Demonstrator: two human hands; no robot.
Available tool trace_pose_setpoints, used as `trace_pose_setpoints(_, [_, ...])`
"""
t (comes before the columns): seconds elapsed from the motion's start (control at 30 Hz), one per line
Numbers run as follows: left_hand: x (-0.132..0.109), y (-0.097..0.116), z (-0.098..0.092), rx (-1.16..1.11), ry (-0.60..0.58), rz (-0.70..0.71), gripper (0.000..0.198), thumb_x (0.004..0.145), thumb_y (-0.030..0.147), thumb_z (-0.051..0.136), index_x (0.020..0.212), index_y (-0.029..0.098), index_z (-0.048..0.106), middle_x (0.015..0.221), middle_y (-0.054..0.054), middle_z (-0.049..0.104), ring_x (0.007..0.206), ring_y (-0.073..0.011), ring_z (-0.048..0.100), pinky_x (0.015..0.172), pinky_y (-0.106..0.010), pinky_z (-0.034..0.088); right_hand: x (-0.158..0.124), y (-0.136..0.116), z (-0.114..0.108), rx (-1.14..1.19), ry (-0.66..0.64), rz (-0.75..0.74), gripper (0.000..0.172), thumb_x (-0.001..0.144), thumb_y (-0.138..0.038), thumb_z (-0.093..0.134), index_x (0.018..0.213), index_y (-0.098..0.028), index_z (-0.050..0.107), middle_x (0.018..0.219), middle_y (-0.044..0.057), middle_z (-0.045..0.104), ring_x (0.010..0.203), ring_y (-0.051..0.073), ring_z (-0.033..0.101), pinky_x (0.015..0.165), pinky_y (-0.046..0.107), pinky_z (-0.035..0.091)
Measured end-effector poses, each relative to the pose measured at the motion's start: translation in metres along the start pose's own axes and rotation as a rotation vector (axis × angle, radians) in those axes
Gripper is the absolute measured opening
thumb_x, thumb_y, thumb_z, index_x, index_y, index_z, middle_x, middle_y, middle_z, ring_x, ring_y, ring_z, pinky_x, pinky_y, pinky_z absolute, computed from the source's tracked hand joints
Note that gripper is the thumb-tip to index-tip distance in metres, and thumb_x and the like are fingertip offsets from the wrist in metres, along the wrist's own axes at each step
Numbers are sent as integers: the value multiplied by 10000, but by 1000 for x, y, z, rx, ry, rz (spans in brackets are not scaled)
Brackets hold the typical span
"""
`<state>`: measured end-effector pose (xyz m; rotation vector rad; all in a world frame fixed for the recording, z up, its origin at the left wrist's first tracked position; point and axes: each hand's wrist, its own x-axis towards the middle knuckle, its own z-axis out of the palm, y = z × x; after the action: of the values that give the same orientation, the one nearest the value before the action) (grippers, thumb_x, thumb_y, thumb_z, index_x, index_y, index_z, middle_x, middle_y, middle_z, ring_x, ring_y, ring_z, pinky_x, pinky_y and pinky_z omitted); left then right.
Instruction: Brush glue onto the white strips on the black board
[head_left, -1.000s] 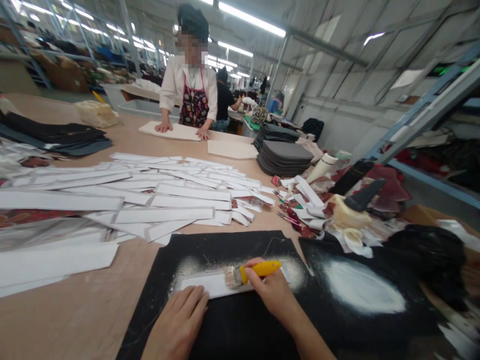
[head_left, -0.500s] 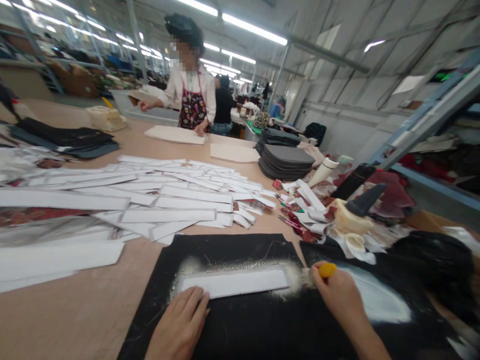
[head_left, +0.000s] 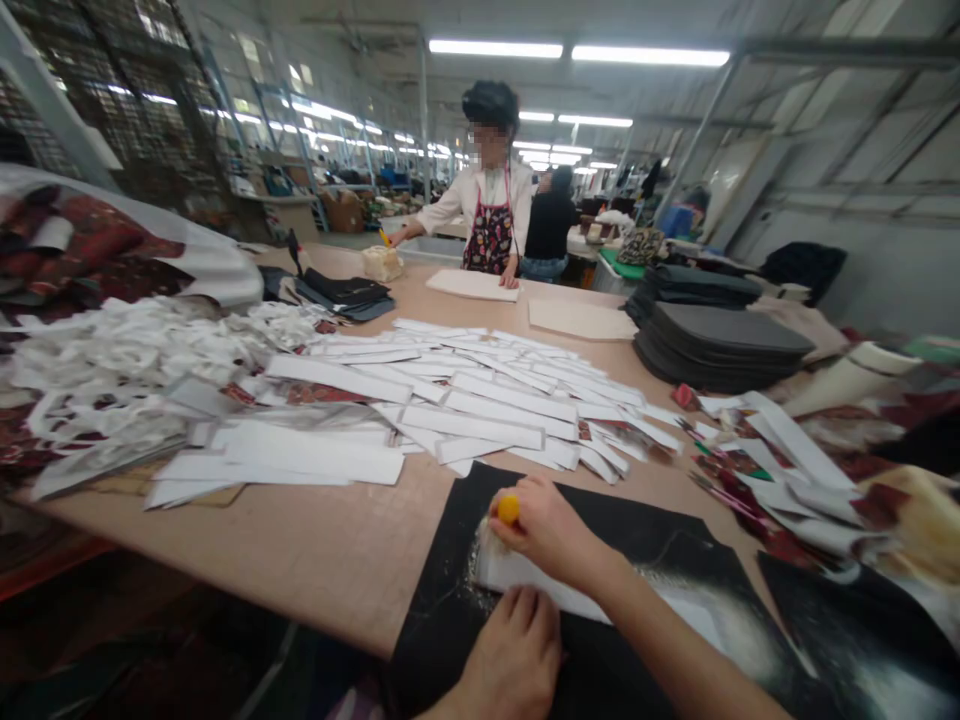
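Our right hand (head_left: 551, 535) is closed on a yellow-handled brush (head_left: 508, 510) at the white strip (head_left: 525, 585) on the black mat (head_left: 600, 530); our left hand (head_left: 514, 665) lies open just below. Loose white strips (head_left: 480, 400) lie at 12 o'clock; we cannot tell how many are finished.

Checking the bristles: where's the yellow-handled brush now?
In the head view, the yellow-handled brush is in the right hand, bristles on the white strip on the black mat, above the left hand.

The right hand (head_left: 544, 530) grips a yellow-handled brush (head_left: 499, 525), its bristles on a white strip (head_left: 540, 585) lying on a black mat (head_left: 450, 640); the left hand (head_left: 510, 660) rests just below the strip. Loose white strips (head_left: 465, 410) cover the counter (head_left: 300, 560) beyond, and a co-worker (head_left: 487, 190) stands at its far side, upper middle.
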<state>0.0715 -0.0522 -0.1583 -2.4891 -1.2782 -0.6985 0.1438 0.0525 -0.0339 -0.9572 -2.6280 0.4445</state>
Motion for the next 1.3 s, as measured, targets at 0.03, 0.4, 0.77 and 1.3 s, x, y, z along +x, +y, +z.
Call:
trace_pose_setpoints(0.03, [1, -1, 0, -11, -3, 6, 259, 852, 265, 486, 1033, 105, 579, 1029, -95, 601, 933, -238, 533, 845, -356, 437, 2, -1, -1, -40, 4, -31, 79, 802, -231, 565, 770, -200, 631, 718, 1, 646, 734, 151, 558, 802, 305, 374])
trace_pose_setpoints(0.4, [1, -2, 5, -4, 16, 8, 246, 856, 271, 481, 1006, 107, 586, 1030, -98, 584, 925, -229, 516, 834, -348, 430, -7, 13, -5, -189, -40, 100, 147, 815, -262, 532, 732, -189, 628, 660, 18, 639, 667, 160, 571, 690, 281, 403])
trace_pose_setpoints(0.77, [3, -1, -8, -33, -23, 0, 276, 876, 148, 380, 1089, 101, 549, 1043, -112, 578, 964, -227, 510, 836, -364, 435, -70, 43, -21, -16, -1, 415, 187, 827, -277, 479, 764, -209, 641, 685, 5, 656, 674, 157, 592, 653, 254, 415])
trace_pose_setpoints(1.3, [18, -17, -16, 49, 48, 124, 255, 874, 109, 384, 925, 186, 621, 916, -44, 616, 844, -190, 533, 742, -319, 436, -177, 81, -62, -306, 286, 935, 226, 813, -249, 469, 730, -149, 654, 635, 72, 651, 606, 189, 601, 586, 278, 404])
